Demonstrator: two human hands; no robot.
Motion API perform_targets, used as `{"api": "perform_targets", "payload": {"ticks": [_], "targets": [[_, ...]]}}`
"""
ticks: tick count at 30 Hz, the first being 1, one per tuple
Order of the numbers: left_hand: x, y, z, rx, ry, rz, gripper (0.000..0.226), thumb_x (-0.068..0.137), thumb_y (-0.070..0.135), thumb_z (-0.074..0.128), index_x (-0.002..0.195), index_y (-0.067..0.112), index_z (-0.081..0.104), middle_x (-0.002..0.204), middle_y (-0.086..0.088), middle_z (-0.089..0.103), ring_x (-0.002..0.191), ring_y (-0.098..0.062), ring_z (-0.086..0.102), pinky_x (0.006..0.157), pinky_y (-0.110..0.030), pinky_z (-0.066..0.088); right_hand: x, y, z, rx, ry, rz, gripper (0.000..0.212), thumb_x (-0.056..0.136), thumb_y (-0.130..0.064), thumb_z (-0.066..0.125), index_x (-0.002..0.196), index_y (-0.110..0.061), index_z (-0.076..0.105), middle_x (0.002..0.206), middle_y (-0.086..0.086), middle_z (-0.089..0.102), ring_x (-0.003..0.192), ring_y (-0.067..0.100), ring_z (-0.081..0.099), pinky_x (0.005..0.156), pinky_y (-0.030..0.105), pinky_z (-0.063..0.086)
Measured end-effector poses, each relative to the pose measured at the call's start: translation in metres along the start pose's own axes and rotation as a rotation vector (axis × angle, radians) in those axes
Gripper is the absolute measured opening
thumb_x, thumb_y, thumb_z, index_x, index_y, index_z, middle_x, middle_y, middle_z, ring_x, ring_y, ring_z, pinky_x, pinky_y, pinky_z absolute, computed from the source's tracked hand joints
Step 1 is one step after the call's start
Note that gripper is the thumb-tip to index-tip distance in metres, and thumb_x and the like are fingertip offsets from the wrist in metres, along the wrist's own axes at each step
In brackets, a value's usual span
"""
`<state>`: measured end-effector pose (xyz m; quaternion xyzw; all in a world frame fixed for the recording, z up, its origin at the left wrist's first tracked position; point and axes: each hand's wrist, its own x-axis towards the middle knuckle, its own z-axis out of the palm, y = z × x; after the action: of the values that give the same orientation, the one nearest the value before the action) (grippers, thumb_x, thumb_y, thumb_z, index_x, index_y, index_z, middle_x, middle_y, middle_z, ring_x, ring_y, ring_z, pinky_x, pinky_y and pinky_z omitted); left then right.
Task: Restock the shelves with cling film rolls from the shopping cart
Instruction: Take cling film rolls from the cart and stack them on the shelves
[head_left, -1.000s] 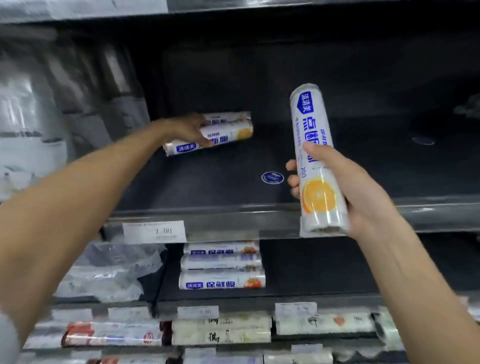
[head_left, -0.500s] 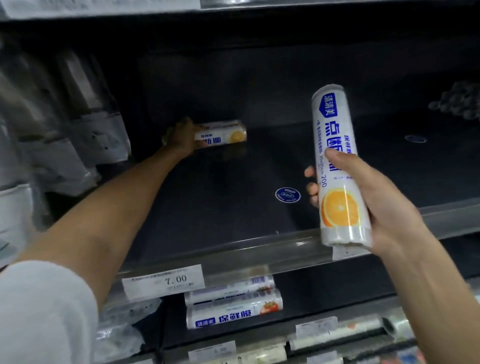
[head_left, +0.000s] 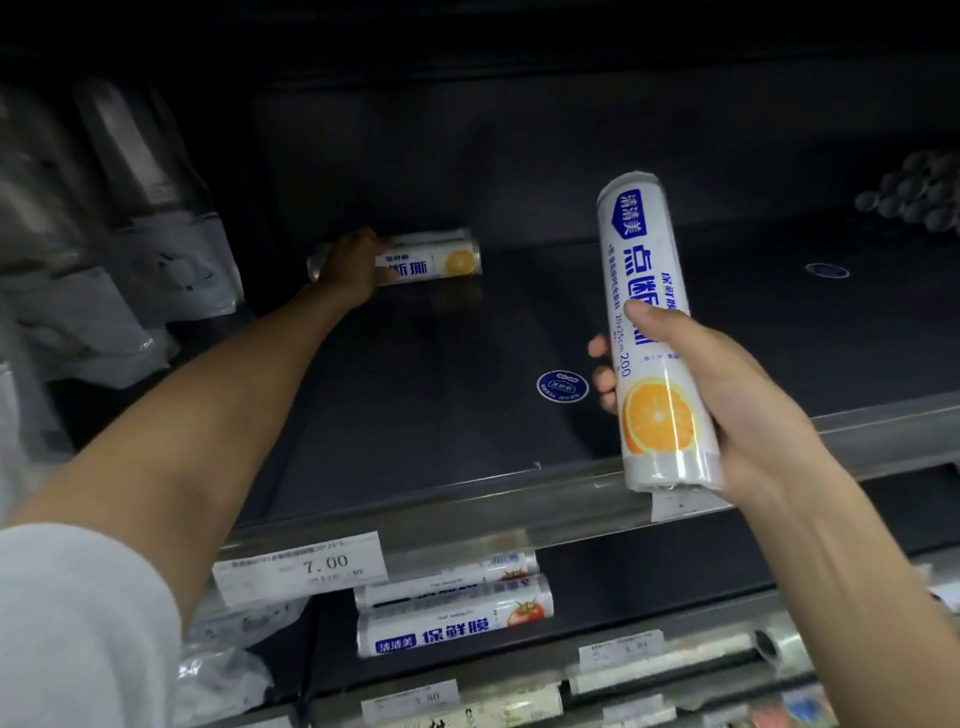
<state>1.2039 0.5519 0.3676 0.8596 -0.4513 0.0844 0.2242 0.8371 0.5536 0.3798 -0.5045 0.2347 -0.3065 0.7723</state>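
Left hand (head_left: 353, 267) wraps lying roll (head_left: 436, 257) deep on shelf (head_left: 415, 405): seat it square, label outward. Right hand (head_left: 727, 395) grips upright roll (head_left: 654, 332); lay alongside next.

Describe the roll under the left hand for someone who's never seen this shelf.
Find the dark upper shelf above the 7.00 price tag. At its back left a cling film roll lies on its side under the left hand. The other orange-print roll is held upright in the right hand; the rolls below show tomatoes.
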Motion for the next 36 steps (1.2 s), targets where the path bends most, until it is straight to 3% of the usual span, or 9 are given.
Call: {"api": "perform_targets", "payload": {"ticks": [4,6,12,15,21,24,28,34,36], "targets": [[-0.017,0.011,-0.021,0.070,-0.033,0.017,0.074,0.091,0.028,0.060,0.149,0.006,0.020,0.148,-0.022,0.033,0.134,-0.037,0.035,0.108,-0.040,0.032,-0.003,-0.005,-0.002,-0.015,-0.045,0.009,0.043,0.067,-0.031,0.067,0.104,-0.009,0.060,0.078,0.007,0.068,0.059,0.015,0.061,0.055,0.025,0.054],[-0.034,0.024,-0.038,0.049,-0.014,0.024,0.072,0.094,0.034,0.054,0.150,0.006,0.017,0.151,-0.019,0.028,0.138,-0.035,0.029,0.111,-0.037,0.027,-0.002,-0.010,-0.003,-0.020,-0.102,0.030,0.044,0.068,-0.027,0.065,0.108,-0.007,0.061,0.083,0.009,0.068,0.062,0.017,0.063,0.057,0.025,0.055],[-0.173,0.062,-0.094,-0.031,0.074,0.104,0.052,0.096,0.049,0.040,0.134,0.015,0.051,0.133,-0.006,0.056,0.122,-0.024,0.051,0.092,-0.023,0.036,0.013,-0.027,0.009,-0.180,-0.228,0.029,0.024,0.086,-0.013,0.055,0.108,-0.006,0.060,0.087,0.010,0.069,0.067,0.017,0.065,0.059,0.027,0.056],[-0.269,0.051,-0.083,-0.007,0.228,0.172,0.063,0.090,0.063,0.026,0.124,0.021,0.059,0.123,0.002,0.063,0.115,-0.020,0.057,0.093,-0.030,0.043,0.028,-0.034,0.020,-0.295,-0.298,0.049,0.024,0.086,-0.015,0.058,0.108,-0.006,0.061,0.086,0.010,0.070,0.069,0.018,0.067,0.058,0.027,0.056],[-0.289,0.006,-0.043,0.381,0.477,0.335,0.057,0.103,0.036,0.028,0.086,0.001,0.070,0.090,-0.011,0.071,0.077,-0.029,0.067,0.058,-0.035,0.051,0.084,-0.039,0.057,-0.977,-0.474,-0.130,0.016,0.083,-0.022,0.068,0.097,-0.020,0.064,0.085,0.001,0.067,0.070,0.012,0.064,0.058,0.023,0.051],[-0.289,0.003,-0.036,0.401,0.611,0.397,0.048,0.100,0.026,0.035,0.075,0.002,0.069,0.081,-0.009,0.071,0.069,-0.026,0.067,0.049,-0.031,0.048,0.123,-0.027,0.076,-1.217,-0.555,-0.224,0.039,0.079,-0.022,0.074,0.115,-0.018,0.060,0.113,0.001,0.066,0.098,0.016,0.065,0.083,0.031,0.054],[-0.288,-0.001,-0.032,0.382,0.717,0.438,0.043,0.097,0.018,0.040,0.069,0.001,0.067,0.076,-0.010,0.071,0.066,-0.026,0.067,0.047,-0.030,0.046,0.161,-0.005,0.090,-1.419,-0.623,-0.267,0.055,0.077,-0.023,0.076,0.126,-0.011,0.055,0.128,-0.001,0.056,0.120,0.012,0.052,0.100,0.021,0.041],[-0.288,-0.005,-0.030,0.384,0.750,0.475,0.040,0.095,0.015,0.041,0.069,0.001,0.068,0.075,-0.011,0.071,0.066,-0.027,0.067,0.049,-0.030,0.046,0.170,-0.012,0.072,-1.481,-0.577,-0.313,0.064,0.077,-0.037,0.075,0.133,-0.017,0.050,0.119,-0.009,0.055,0.103,0.007,0.052,0.083,0.010,0.038],[-0.288,-0.006,-0.029,0.377,0.755,0.479,0.039,0.095,0.015,0.041,0.070,0.001,0.068,0.077,-0.011,0.071,0.067,-0.027,0.067,0.050,-0.031,0.047,0.168,-0.020,0.052,-1.484,-0.543,-0.295,0.059,0.074,-0.031,0.078,0.125,-0.017,0.053,0.102,-0.011,0.058,0.089,0.006,0.055,0.072,0.005,0.040]]}}
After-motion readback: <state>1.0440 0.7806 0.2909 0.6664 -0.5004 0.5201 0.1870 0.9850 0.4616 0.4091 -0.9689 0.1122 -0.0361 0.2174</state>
